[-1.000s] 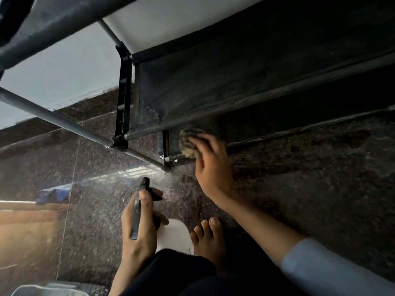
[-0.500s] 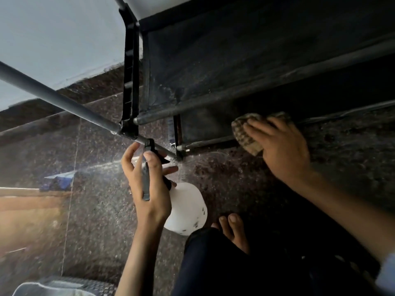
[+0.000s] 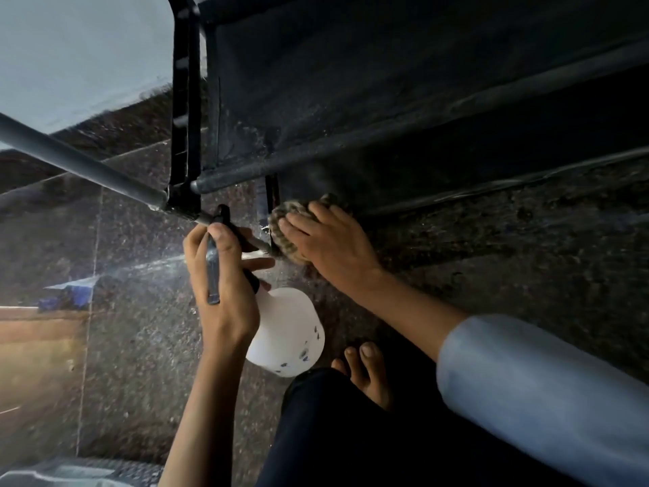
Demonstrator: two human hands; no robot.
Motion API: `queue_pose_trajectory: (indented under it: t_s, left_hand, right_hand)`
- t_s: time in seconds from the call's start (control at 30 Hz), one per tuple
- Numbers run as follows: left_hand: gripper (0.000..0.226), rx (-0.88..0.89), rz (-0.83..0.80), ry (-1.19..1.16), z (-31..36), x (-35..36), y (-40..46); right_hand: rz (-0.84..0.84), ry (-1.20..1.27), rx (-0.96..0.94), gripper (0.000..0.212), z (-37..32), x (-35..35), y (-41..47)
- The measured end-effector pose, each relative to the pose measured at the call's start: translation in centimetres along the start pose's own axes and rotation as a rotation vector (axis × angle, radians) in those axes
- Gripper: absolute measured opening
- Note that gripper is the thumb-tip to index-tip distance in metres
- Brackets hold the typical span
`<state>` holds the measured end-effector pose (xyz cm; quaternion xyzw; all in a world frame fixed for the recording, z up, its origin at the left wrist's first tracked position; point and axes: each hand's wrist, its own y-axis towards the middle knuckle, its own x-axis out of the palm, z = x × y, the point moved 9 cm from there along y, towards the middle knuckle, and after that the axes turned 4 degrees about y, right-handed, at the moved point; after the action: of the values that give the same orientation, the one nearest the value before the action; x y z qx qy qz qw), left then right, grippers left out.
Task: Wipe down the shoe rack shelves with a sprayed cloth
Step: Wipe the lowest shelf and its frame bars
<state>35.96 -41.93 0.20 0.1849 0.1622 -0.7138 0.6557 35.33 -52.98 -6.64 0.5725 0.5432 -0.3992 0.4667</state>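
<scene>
The shoe rack [image 3: 386, 100] fills the far and right part of the view, a dark frame of thin tubes with dusty fabric shelves stretched between them. It stands on a speckled stone floor [image 3: 140, 346], and its lowest shelf sits just above that floor. The fabric will probably give under pressure while the tubes stay stiff, so a wipe is best backed by a flat palm and run along the bars.

Near the middle, the white spray bottle [image 3: 288, 332] hangs in the left hand [image 3: 224, 275], whose fingers are curled round the black trigger head, thumb over the top. The bottle looks like light, smooth plastic; the neck below the trigger is the sure place to hold it.

Smaller still, the cloth [image 3: 286, 226] is a bunched, knitted brownish pad at the near left corner of the bottom shelf, touching the corner post. The right hand [image 3: 326, 240] presses it there, fingers spread over and slightly wrapped round it. It is soft, limp and probably damp, so it should stay bunched under the palm to keep from dragging loose.
</scene>
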Motion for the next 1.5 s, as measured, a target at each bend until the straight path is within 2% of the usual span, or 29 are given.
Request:
queue_pose_trajectory:
  t_s: [0.07, 0.17, 0.23, 0.37, 0.4, 0.47, 0.57, 0.67, 0.73, 0.8, 0.9, 1.0, 1.1, 1.2, 1.3, 1.37, 1.43, 1.5]
  left_hand:
    - [0.027, -0.013, 0.042, 0.018, -0.5, -0.4, 0.0]
    - [0.023, 0.009, 0.059, 0.065, 0.0, -0.3, -0.2]
    - [0.024, 0.024, 0.059, 0.085, 0.2, -0.2, -0.4]
    - [0.025, 0.001, 0.066, 0.057, 0.2, 0.0, -0.2]
    - [0.025, 0.001, 0.063, 0.056, 0.3, 0.2, -0.1]
    - [0.024, -0.005, 0.056, 0.065, 0.3, 0.4, -0.1]
    - [0.022, -0.014, 0.014, 0.069, 0.3, 0.8, -0.3]
    - [0.02, -0.023, -0.009, 0.103, 0.7, 1.0, -0.6]
    - [0.02, -0.005, 0.0, 0.129, 1.2, 1.2, -0.7]
    - [0.029, 0.002, 0.023, 0.146, 1.3, 1.2, -0.7]
    - [0.048, -0.008, 0.061, 0.166, 0.9, 1.1, -1.1]
    - [0.042, -0.004, 0.058, 0.149, 1.1, 1.6, -1.7]
    - [0.032, -0.012, -0.02, 0.075, 1.4, 2.9, -2.3]
    - [0.034, 0.006, -0.058, 0.06, 1.9, 4.1, -2.6]
    - [0.035, 0.03, -0.112, 0.023, 3.1, 5.8, -3.0]
    - [0.043, 0.038, -0.148, 0.008, 3.6, 6.9, -3.4]
    - [0.049, 0.047, -0.16, -0.004, 4.0, 7.5, -3.7]
    - [0.047, 0.066, -0.172, -0.046, 4.4, 7.9, -3.9]
  right_hand:
    - [0.124, -0.025, 0.062, 0.053, 2.7, -1.3, -2.1]
    - [0.276, -0.021, 0.112, 0.037, 6.9, -2.4, -5.3]
    - [0.322, -0.001, 0.17, 0.036, 8.4, -2.6, -6.4]
    - [0.358, 0.192, 0.414, 0.035, 7.1, -2.8, -5.8]
    - [0.349, 0.224, 0.409, 0.036, 6.0, -2.7, -5.0]
    - [0.263, 0.218, 0.267, 0.041, 2.3, -1.9, -2.7]
    - [0.129, 0.118, 0.078, 0.033, -2.0, -0.6, -0.5]
    - [0.071, 0.096, 0.041, 0.051, -0.2, 0.0, -1.1]
    - [0.125, 0.094, 0.032, 0.049, 2.8, -0.9, -3.5]
    - [0.259, 0.111, 0.148, 0.039, 7.8, -2.9, -6.8]
    - [0.378, 0.191, 0.507, 0.03, 16.7, -5.4, -12.4]
    - [0.32, 0.201, 0.787, 0.042, 21.2, -6.3, -14.9]
    - [0.326, 0.281, 0.878, 0.042, 19.9, -6.3, -13.4]
    - [0.296, 0.394, 0.727, 0.035, 14.6, -5.0, -9.4]
    - [0.134, 0.324, 0.503, 0.04, 9.0, -3.3, -5.8]
    - [0.066, 0.252, 0.414, 0.041, 8.6, -3.2, -5.5]
    - [0.077, 0.238, 0.451, 0.04, 11.5, -3.5, -7.2]
    - [0.129, 0.254, 0.646, 0.039, 16.5, -4.7, -10.5]
